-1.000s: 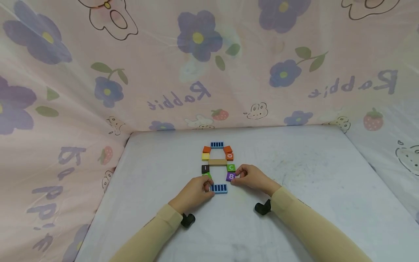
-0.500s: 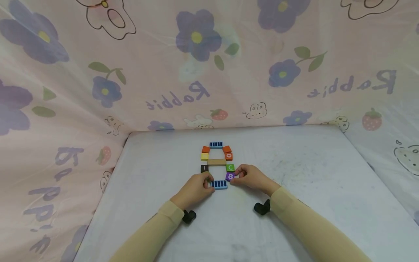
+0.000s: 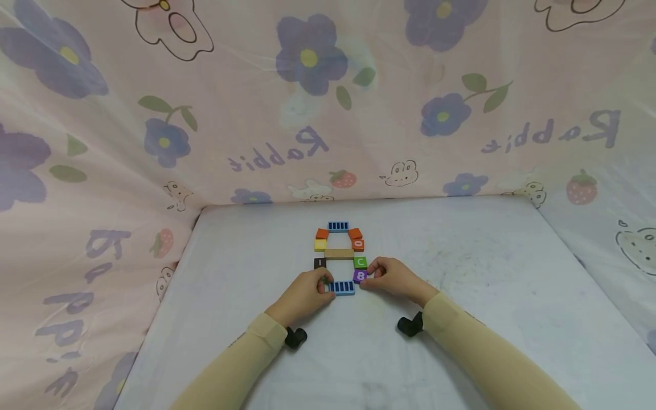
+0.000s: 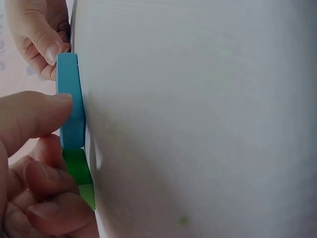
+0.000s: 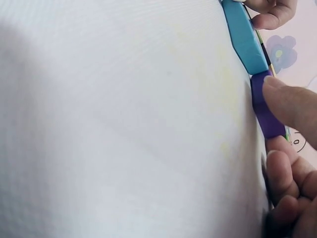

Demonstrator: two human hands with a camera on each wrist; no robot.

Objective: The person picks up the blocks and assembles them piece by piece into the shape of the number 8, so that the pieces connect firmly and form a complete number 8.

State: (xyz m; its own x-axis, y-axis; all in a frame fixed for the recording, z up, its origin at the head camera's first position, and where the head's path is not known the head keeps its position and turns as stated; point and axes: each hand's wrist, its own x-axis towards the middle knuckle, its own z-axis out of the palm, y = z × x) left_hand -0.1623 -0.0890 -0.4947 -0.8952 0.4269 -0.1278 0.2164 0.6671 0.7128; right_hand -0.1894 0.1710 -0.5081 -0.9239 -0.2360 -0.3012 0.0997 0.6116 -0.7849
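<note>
At the near end of a ring of small blocks, my left hand (image 3: pixel 303 291) holds a light blue block with dark bars (image 3: pixel 342 288) by its left end. In the left wrist view the thumb lies on the block's near side, and the curled fingers are beside a green block (image 4: pixel 77 166), which they mostly hide in the head view. My right hand (image 3: pixel 396 279) pinches a purple tile marked 8 (image 3: pixel 360 275) between thumb and fingers. The right wrist view has this tile's corner right at the blue block's end.
Beyond my hands the ring continues with a black tile (image 3: pixel 320 263), a green C tile (image 3: pixel 361 262), a wooden bar (image 3: pixel 339 254), a yellow tile (image 3: pixel 320 245), several orange tiles and a second blue barred block (image 3: pixel 338 226). A patterned curtain (image 3: pixel 359 114) stands behind the white table (image 3: pixel 461 353).
The near blue block has moved away from me, up to the purple tile, with my left hand on it. My left fingers now cover the left green block. The right hand has stayed in place.
</note>
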